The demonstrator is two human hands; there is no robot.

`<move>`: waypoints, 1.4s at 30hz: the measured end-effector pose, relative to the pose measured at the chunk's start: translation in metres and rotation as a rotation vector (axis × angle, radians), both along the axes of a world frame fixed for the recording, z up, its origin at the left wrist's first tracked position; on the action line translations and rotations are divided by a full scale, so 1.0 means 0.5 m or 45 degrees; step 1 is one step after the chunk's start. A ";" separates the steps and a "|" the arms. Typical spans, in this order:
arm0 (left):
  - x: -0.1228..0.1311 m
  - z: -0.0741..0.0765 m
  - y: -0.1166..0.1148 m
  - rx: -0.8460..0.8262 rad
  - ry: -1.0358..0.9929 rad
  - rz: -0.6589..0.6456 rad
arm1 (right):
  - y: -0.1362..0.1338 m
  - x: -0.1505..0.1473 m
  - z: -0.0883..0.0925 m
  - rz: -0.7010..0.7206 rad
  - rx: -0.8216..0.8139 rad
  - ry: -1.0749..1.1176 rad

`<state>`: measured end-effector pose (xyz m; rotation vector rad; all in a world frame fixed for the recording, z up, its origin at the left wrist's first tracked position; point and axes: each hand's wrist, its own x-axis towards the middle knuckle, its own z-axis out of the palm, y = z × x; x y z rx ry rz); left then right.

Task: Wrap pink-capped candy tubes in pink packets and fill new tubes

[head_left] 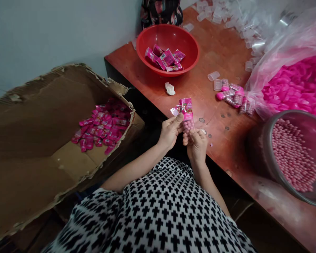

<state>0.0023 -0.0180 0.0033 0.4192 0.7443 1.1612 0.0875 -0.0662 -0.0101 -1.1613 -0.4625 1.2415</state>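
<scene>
Close to the table's front edge, both my hands are closed on one small clear tube of pink candy balls (pixel 188 124), with a glossy pink printed sleeve (pixel 185 104) at its upper end. My left hand (pixel 171 130) pinches the sleeve's side between thumb and fingers. Lower down, my right hand (pixel 197 142) grips the tube near its bottom, and its fingers hide that end. Beside the left thumb, another shiny printed piece (pixel 175 110) shows; whether I hold it I cannot tell. Right of my hands lie several filled tubes with pink caps (pixel 233 94).
A red bowl (pixel 192 59) with pink printed packs stands on the reddish table (pixel 213 38), near a crumpled white scrap (pixel 170 88). Empty clear tubes, a bag of pink caps (pixel 300 80) and a bucket of pink balls (pixel 265 140) are rightward. Left, a cardboard box (pixel 23 140) holds finished-looking packs.
</scene>
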 end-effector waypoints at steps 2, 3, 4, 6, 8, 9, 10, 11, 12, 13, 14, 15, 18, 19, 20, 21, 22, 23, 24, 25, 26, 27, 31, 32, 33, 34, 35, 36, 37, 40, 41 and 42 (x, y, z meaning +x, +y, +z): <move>0.003 -0.002 0.003 -0.004 0.031 -0.014 | -0.003 -0.004 -0.001 -0.028 0.022 -0.119; 0.004 -0.003 0.003 -0.019 0.037 -0.020 | -0.005 -0.007 0.000 -0.044 0.031 -0.194; 0.005 -0.004 0.003 -0.040 0.037 -0.023 | -0.007 -0.009 0.001 -0.059 0.039 -0.272; 0.005 -0.006 0.002 -0.079 0.025 -0.030 | -0.012 -0.013 0.005 -0.088 0.064 -0.401; 0.004 -0.007 -0.001 -0.097 0.000 -0.048 | -0.016 -0.016 0.010 -0.091 0.092 -0.454; 0.003 -0.006 -0.003 -0.096 -0.011 -0.066 | -0.017 -0.016 0.011 -0.079 0.109 -0.450; 0.002 -0.005 -0.005 -0.090 -0.013 -0.081 | -0.018 -0.016 0.013 -0.048 0.124 -0.433; 0.000 -0.004 -0.007 -0.082 -0.004 -0.093 | -0.018 -0.015 0.014 -0.010 0.139 -0.412; -0.002 -0.003 -0.010 -0.076 0.020 -0.102 | -0.017 -0.014 0.015 0.030 0.152 -0.395; -0.004 -0.002 -0.012 -0.073 0.053 -0.114 | -0.016 -0.013 0.016 0.063 0.161 -0.379; -0.006 0.000 -0.014 -0.071 0.087 -0.128 | -0.015 -0.011 0.017 0.089 0.166 -0.365; -0.008 0.001 -0.016 -0.063 0.113 -0.145 | -0.013 -0.009 0.018 0.105 0.163 -0.352; -0.015 0.003 -0.011 0.007 0.117 -0.110 | -0.010 0.001 0.019 0.116 0.139 -0.335; -0.017 0.003 -0.007 0.037 0.115 -0.068 | -0.010 0.006 0.018 0.122 0.130 -0.350; -0.018 0.003 -0.002 0.058 0.127 -0.031 | -0.011 0.010 0.018 0.128 0.122 -0.379; -0.019 0.002 0.003 0.066 0.156 -0.010 | -0.012 0.015 0.016 0.132 0.113 -0.412; -0.019 0.002 0.009 0.063 0.198 -0.001 | -0.014 0.018 0.014 0.139 0.104 -0.443; -0.018 0.002 0.013 0.054 0.248 0.001 | -0.015 0.021 0.012 0.144 0.100 -0.465; -0.016 0.002 0.017 0.044 0.296 0.014 | -0.016 0.022 0.009 0.147 0.102 -0.470; -0.013 0.002 0.019 0.034 0.336 0.034 | -0.017 0.023 0.005 0.145 0.111 -0.460; -0.008 0.003 0.020 0.019 0.364 0.053 | -0.016 0.021 0.002 0.138 0.125 -0.436; -0.003 0.003 0.020 -0.005 0.378 0.064 | -0.016 0.020 -0.002 0.122 0.143 -0.403; 0.021 0.006 0.016 -0.089 0.396 0.091 | -0.013 0.012 -0.008 0.052 0.178 -0.296; 0.025 0.007 0.015 -0.065 0.405 0.123 | -0.013 0.012 -0.007 0.055 0.174 -0.282; 0.028 0.007 0.014 -0.027 0.413 0.158 | -0.014 0.012 -0.007 0.066 0.168 -0.271; 0.031 0.008 0.014 0.012 0.416 0.188 | -0.014 0.014 -0.007 0.082 0.163 -0.259; 0.032 0.007 0.013 0.040 0.409 0.206 | -0.014 0.015 -0.008 0.097 0.160 -0.244; 0.032 0.007 0.014 0.051 0.395 0.212 | -0.013 0.017 -0.011 0.108 0.161 -0.222; 0.032 0.006 0.014 0.045 0.375 0.208 | -0.012 0.019 -0.015 0.117 0.162 -0.193; 0.032 0.001 0.017 -0.019 0.313 0.176 | -0.004 0.023 -0.029 0.134 0.170 -0.068; 0.032 -0.001 0.019 -0.041 0.294 0.166 | 0.000 0.024 -0.033 0.140 0.166 -0.022; 0.032 -0.002 0.022 -0.061 0.276 0.157 | 0.003 0.026 -0.035 0.144 0.158 0.022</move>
